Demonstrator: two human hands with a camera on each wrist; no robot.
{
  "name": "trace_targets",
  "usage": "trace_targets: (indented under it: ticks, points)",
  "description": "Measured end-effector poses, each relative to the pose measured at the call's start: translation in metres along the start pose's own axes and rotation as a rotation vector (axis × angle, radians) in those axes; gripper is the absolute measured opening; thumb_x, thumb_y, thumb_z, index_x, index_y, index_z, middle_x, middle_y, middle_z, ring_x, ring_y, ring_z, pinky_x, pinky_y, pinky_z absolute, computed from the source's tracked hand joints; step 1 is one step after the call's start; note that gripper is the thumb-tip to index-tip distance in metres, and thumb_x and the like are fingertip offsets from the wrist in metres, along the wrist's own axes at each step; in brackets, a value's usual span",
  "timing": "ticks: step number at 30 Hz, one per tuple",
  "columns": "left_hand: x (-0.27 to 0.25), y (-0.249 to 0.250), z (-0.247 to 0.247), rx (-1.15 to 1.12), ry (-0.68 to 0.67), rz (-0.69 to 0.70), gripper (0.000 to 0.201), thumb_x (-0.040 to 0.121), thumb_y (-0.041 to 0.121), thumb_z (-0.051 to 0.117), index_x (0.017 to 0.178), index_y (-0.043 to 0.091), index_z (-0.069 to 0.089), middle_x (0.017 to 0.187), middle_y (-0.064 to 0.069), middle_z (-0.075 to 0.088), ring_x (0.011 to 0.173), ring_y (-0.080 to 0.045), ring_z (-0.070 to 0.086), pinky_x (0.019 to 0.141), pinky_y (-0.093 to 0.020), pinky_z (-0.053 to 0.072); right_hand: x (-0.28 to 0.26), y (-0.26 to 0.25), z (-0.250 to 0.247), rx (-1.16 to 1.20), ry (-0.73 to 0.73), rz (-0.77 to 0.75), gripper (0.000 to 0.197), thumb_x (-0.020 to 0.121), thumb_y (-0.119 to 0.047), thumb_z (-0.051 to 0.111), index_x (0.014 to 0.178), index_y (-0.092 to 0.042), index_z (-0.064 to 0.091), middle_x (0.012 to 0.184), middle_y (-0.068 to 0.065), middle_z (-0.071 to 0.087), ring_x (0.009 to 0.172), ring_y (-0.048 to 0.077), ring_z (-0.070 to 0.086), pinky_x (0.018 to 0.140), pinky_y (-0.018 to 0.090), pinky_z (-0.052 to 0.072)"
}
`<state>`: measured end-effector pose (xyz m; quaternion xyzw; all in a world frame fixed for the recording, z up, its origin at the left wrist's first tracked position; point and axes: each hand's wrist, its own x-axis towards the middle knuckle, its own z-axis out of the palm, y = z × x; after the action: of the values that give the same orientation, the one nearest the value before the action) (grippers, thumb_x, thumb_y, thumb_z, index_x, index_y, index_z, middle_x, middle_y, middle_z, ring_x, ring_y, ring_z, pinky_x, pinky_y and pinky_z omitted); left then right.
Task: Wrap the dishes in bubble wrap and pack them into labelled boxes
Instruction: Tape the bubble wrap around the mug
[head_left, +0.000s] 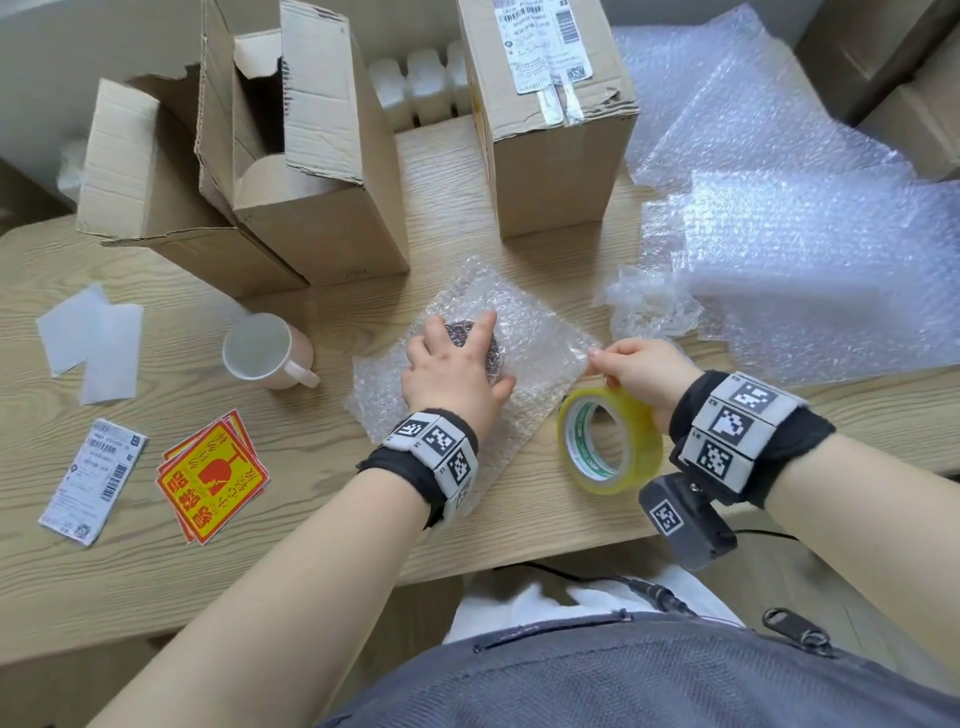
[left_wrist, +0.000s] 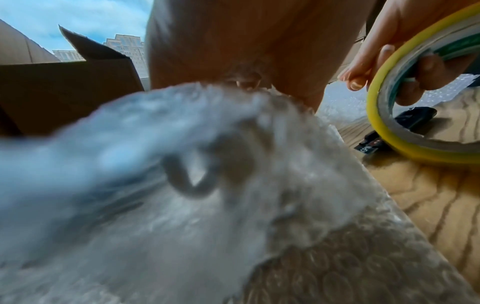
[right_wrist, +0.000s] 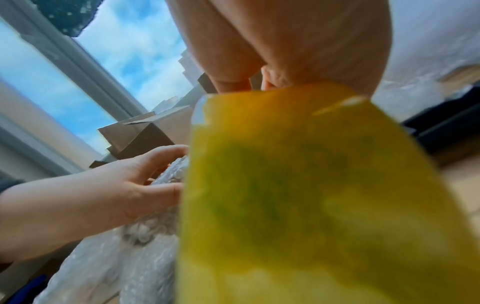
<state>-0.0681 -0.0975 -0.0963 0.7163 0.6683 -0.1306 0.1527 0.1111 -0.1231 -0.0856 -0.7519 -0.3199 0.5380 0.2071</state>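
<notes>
A dark patterned dish (head_left: 492, 357) lies on a sheet of bubble wrap (head_left: 543, 338) in the middle of the table, with the wrap folded over it. My left hand (head_left: 457, 364) presses down on the covered dish with fingers spread; from the right wrist camera the left hand (right_wrist: 135, 185) has its fingers lying fairly straight on the wrap (right_wrist: 145, 257). My right hand (head_left: 634, 369) holds a yellow tape roll (head_left: 610, 447) just right of the sheet. Its fingers (left_wrist: 426, 67) pass through the tape roll (left_wrist: 384, 131), and its thumb and forefinger pinch at the sheet's right edge. A white and pink mug (head_left: 265, 353) stands unwrapped to the left.
An open cardboard box (head_left: 322, 208) and a flatter one (head_left: 140, 171) stand behind the mug; a closed labelled box (head_left: 550, 130) stands behind the dish. Loose bubble wrap sheets (head_left: 805, 260) cover the right side. Red-yellow fragile stickers (head_left: 213, 483), a shipping label (head_left: 93, 480) and white papers (head_left: 93, 343) lie left.
</notes>
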Motion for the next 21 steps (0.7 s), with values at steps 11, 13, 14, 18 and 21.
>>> trace_targets:
  ticks: [11, 13, 14, 18, 21]
  points:
    - [0.004, -0.017, -0.011, 0.244, 0.067, 0.162, 0.067, 0.084, 0.041, 0.058, 0.141, 0.044, 0.023, 0.155, -0.015, 0.011, 0.142, -0.036, 0.011, 0.116, -0.055, 0.01, 0.01, 0.009, -0.003, 0.075, -0.057, 0.031, 0.024, 0.093, -0.025, 0.058, 0.08, -0.008, 0.068, 0.061, -0.003, 0.05, 0.063, 0.011, 0.047, 0.087, 0.037, 0.045]
    - [-0.001, -0.007, -0.009, 0.344, 0.079, 0.195, 0.074, 0.086, 0.029, 0.053, 0.146, 0.04, 0.011, 0.157, -0.014, 0.001, 0.144, -0.035, -0.001, 0.115, -0.055, -0.003, 0.01, 0.011, -0.004, 0.095, -0.062, 0.032, 0.024, 0.093, -0.025, 0.058, 0.075, -0.011, 0.066, 0.061, -0.003, 0.049, 0.063, 0.011, 0.047, 0.085, 0.036, 0.046]
    - [-0.004, -0.001, -0.006, 0.382, 0.087, 0.233, 0.078, 0.085, 0.023, 0.052, 0.148, 0.037, 0.008, 0.157, -0.012, 0.001, 0.144, -0.033, -0.001, 0.114, -0.054, -0.008, 0.01, 0.013, -0.004, 0.104, -0.063, 0.034, 0.024, 0.093, -0.025, 0.058, 0.073, -0.012, 0.065, 0.061, -0.002, 0.049, 0.063, 0.012, 0.047, 0.085, 0.036, 0.046]
    - [-0.02, 0.017, 0.005, 0.41, 0.097, 0.395, 0.067, 0.082, 0.013, 0.048, 0.143, 0.026, 0.023, 0.149, -0.006, 0.015, 0.14, -0.027, 0.01, 0.116, -0.042, -0.009, 0.011, 0.018, -0.007, 0.13, -0.066, 0.046, 0.025, 0.091, -0.025, 0.061, 0.07, -0.012, 0.066, 0.064, 0.0, 0.052, 0.067, 0.015, 0.05, 0.085, 0.038, 0.048]
    - [-0.027, 0.024, 0.013, 0.406, 0.071, 0.458, 0.057, 0.09, 0.014, 0.038, 0.145, 0.019, 0.022, 0.151, -0.004, 0.015, 0.141, -0.025, 0.01, 0.116, -0.038, -0.005, 0.012, 0.022, -0.008, 0.121, -0.069, 0.037, 0.026, 0.091, -0.026, 0.061, 0.074, -0.008, 0.066, 0.065, -0.001, 0.053, 0.068, 0.014, 0.051, 0.083, 0.035, 0.047]
